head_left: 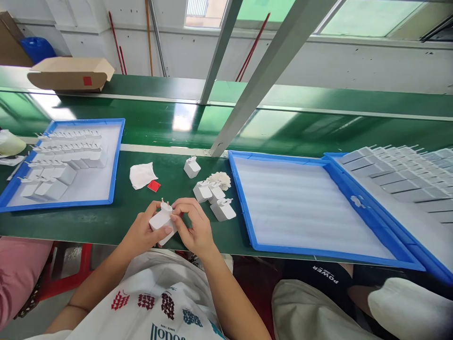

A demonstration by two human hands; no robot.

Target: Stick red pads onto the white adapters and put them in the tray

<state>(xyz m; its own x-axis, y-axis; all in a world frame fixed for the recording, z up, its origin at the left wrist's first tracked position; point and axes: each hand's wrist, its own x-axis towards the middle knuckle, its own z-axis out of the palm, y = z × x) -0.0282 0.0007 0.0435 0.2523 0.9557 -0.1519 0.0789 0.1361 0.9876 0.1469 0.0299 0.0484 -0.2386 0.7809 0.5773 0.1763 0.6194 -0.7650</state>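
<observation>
White boxy charger (162,222), smooth plastic, both hands gripping

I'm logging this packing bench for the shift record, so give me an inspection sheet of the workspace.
Surface: green bench top, with a green conveyor belt behind it.
Job's things: white plug adapter held in both hands; four more adapters loose nearby.
Clutter: crumpled white cloth, small red piece, white fluffy wad.
Grippers: left hand cradles the adapter body; right hand pinches its top.
Cables: nothing seen.
Surroundings: blue tray of adapters on the left, blue tray with only white liner on the right, cardboard box beyond.
</observation>
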